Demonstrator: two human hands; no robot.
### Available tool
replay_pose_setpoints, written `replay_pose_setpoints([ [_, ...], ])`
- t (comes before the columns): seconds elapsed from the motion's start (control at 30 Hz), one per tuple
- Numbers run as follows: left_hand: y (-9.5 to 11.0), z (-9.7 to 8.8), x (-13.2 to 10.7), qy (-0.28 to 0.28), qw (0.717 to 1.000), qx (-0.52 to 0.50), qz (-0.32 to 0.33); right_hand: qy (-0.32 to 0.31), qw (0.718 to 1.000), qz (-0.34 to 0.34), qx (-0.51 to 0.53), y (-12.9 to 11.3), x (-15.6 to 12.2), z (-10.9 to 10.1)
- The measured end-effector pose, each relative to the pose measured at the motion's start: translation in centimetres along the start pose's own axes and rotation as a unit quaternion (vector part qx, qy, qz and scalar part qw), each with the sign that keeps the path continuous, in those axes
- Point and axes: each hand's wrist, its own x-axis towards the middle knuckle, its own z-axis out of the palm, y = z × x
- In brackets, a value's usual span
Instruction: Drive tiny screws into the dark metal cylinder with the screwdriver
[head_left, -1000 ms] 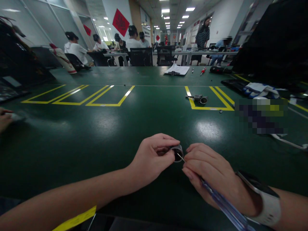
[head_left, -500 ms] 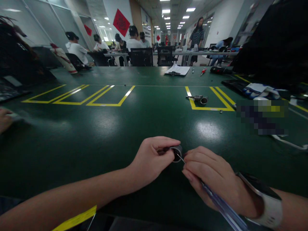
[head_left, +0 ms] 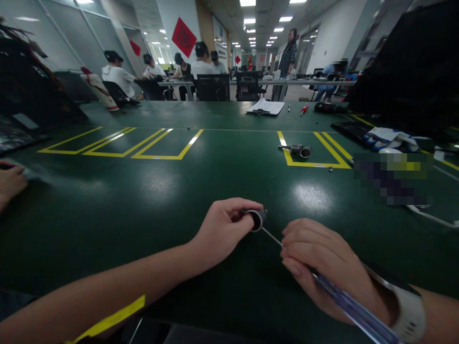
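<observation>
Between the thumb and fingers of my left hand (head_left: 223, 233) is a short, hollow metal cylinder (head_left: 261, 218), its open end facing toward me and to the right. A tiny stud-like bit shows at its upper right edge. My right hand (head_left: 321, 263) is closed around a screwdriver (head_left: 353, 306) with a clear bluish handle and a thin metal shaft. The shaft's tip is at the lower right rim of the cylinder; whether it touches the rim I cannot tell. Farther off, a metal part with a ring end and a shaft (head_left: 299, 151) lies inside a yellow-taped area.
A small metal piece (head_left: 331, 169) lies near the yellow tape (head_left: 315, 165). Toward the back are a clipboard with papers (head_left: 266, 107), a red screwdriver (head_left: 304, 109) and a black tool (head_left: 330, 108). Gloves (head_left: 390, 138) lie at right. Another person's hand (head_left: 11, 184) is at the left edge.
The screwdriver tip has come out of the cylinder's opening to its lower rim, as my right hand moved right. My left hand has shifted slightly left and up, turning the cylinder.
</observation>
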Motion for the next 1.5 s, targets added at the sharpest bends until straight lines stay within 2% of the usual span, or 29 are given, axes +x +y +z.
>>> replay_pose_setpoints([
  [0.13,0.3,-1.5,0.9,0.002,0.993,-0.112,-0.044,-0.014,0.995,0.094,0.032,-0.1,0.6,-0.3],
  [0.23,0.3,-2.7,2.2,0.029,0.992,-0.104,-0.057,-0.012,0.975,0.211,0.061,0.2,1.3,-0.7],
  [0.33,-0.1,-4.0,4.2,0.055,0.998,-0.030,-0.007,-0.016,0.932,0.334,0.142,1.2,2.3,-1.0],
  [0.43,-1.1,-5.5,6.8,0.075,0.991,0.072,0.082,0.007,0.881,0.393,0.265,2.9,3.8,-0.6],
  [0.5,-1.8,-6.4,8.6,0.088,0.972,0.162,0.144,0.044,0.850,0.403,0.338,4.1,4.8,-0.1],
  [0.57,-2.2,-7.3,10.1,0.119,0.933,0.274,0.201,0.076,0.817,0.419,0.389,5.2,5.9,0.6],
  [0.67,-2.4,-7.9,11.9,0.130,0.871,0.415,0.229,0.108,0.792,0.415,0.435,6.7,7.1,1.6],
  [0.77,-2.7,-7.9,13.2,0.131,0.848,0.462,0.226,0.138,0.774,0.411,0.460,7.9,7.8,2.5],
  [0.83,-3.1,-7.8,13.7,0.145,0.855,0.453,0.206,0.157,0.771,0.403,0.468,8.6,7.8,2.9],
  [0.9,-3.5,-7.8,14.0,0.143,0.876,0.421,0.186,0.166,0.774,0.391,0.470,9.0,7.6,3.1],
  [0.97,-3.7,-7.8,14.0,0.132,0.894,0.390,0.177,0.167,0.777,0.383,0.470,9.1,7.3,3.2],
  [1.07,-3.6,-7.7,13.7,0.097,0.902,0.370,0.198,0.161,0.790,0.364,0.466,8.9,7.1,3.2],
  [1.2,-3.2,-7.3,13.3,0.049,0.903,0.371,0.210,0.137,0.824,0.338,0.434,8.6,6.9,3.3],
  [1.5,-3.0,-6.9,12.9,0.036,0.871,0.421,0.250,0.088,0.867,0.312,0.378,9.2,6.0,3.9],
])
